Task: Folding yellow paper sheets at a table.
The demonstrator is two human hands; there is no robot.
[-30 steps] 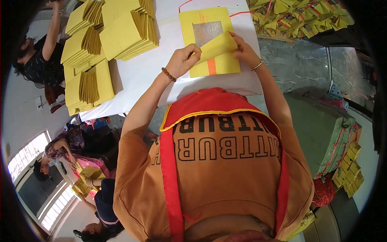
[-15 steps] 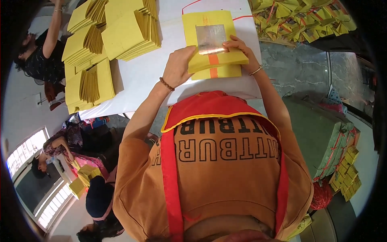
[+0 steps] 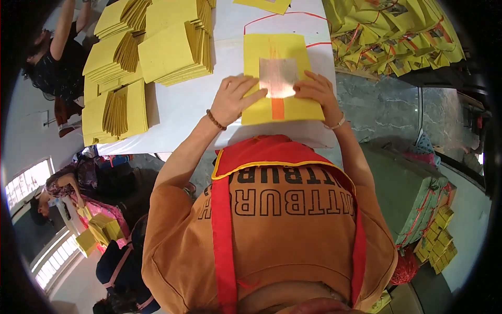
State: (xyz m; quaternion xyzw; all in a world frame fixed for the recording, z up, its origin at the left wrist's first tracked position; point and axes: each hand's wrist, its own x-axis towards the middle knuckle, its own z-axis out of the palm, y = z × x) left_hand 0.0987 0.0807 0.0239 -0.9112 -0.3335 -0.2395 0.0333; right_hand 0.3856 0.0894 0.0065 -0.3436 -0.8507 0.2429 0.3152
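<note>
A yellow paper sheet [image 3: 300, 111], perhaps the top of a thin stack, lies in front of me on the white-covered table. A shiny silver foil square [image 3: 278, 73] sits on its middle, over an orange stripe [image 3: 277, 109]. My left hand [image 3: 234, 99] rests across the sheet's left edge, fingers stretched and thumb pointing to the foil's lower left corner. On the opposite side my right hand [image 3: 320, 97] lies over the sheet's right edge, its fingers stretched and their tips by the foil's right side. Both palms are partly hidden.
Folded yellow paper stacks [image 3: 172, 52] fill the table's left side. Another yellow sheet [image 3: 264, 4] lies at the far edge, near a red cord [image 3: 285, 13]. Tied yellow bundles [image 3: 397, 36] are piled at the far right. A green-wrapped bale [image 3: 402, 193] stands right. Other people are at the left.
The sheet's near part was raised in a fold between my hands; now it lies flat. My hands have moved nearer to me. Another yellow sheet has come into view at the far edge.
</note>
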